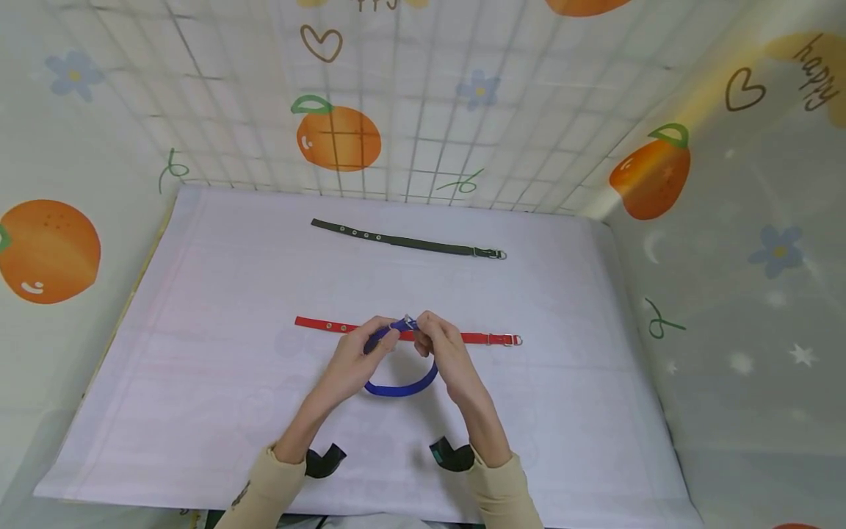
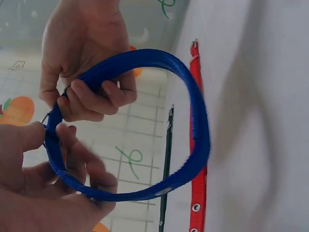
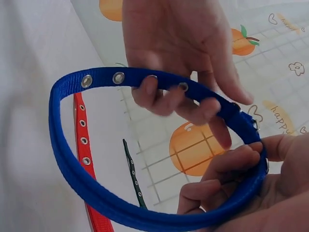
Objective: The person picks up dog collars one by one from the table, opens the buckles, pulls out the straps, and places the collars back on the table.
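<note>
A blue pet collar (image 1: 399,391) with metal eyelets (image 3: 118,78) is bent into a ring, its strap end and metal buckle (image 1: 407,322) brought together at the far side. My left hand (image 1: 357,356) holds the strap just left of the buckle, fingers curled around the band and thumb near the fastening. On the other side, my right hand (image 1: 449,356) pinches the collar at its buckle end between thumb and fingers. The ring hangs open toward me, above the table. Fingers partly hide the buckle in both wrist views.
A red collar (image 1: 474,338) lies stretched flat on the white tabletop (image 1: 218,411), partly behind the hands. Farther back, a dark green collar (image 1: 423,243) lies at a slight slant. Fruit-printed curtains (image 1: 542,132) enclose the table's back and sides.
</note>
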### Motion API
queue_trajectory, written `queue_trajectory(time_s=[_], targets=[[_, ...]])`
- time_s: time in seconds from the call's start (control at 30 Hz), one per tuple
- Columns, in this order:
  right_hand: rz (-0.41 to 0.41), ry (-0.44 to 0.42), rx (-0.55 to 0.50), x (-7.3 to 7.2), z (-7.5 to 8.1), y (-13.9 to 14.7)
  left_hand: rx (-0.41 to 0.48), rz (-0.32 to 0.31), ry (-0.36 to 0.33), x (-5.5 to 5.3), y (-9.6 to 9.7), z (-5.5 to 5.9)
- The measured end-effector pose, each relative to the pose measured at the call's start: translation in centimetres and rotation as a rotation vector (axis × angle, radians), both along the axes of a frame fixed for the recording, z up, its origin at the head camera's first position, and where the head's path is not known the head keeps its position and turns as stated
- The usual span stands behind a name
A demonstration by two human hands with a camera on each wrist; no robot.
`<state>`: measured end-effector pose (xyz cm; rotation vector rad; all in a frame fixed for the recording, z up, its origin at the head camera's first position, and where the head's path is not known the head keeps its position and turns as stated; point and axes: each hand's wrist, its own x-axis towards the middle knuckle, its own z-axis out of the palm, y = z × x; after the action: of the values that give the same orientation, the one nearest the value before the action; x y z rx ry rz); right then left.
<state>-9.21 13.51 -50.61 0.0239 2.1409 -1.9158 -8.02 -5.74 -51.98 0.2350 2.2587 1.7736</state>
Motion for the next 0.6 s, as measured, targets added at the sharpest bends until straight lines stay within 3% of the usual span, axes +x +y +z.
queue_trajectory(time_s=[0.17,0.33,0.6], targets=[[0.031,0.004,0.020,0.0,-0.2,-0.1,0.025,-0.056,0.020,-0.2,-0.2,0.0],[0.026,0.002,0.010,-0.1,-0.3,0.1,-0.012,0.011,0.034,-0.3,-0.2,0.0],[-0.095,-0.055,-0.114,-0.3,-0.2,1.4,-0.027,0.097,-0.016,-0.1,-0.5,-0.2]])
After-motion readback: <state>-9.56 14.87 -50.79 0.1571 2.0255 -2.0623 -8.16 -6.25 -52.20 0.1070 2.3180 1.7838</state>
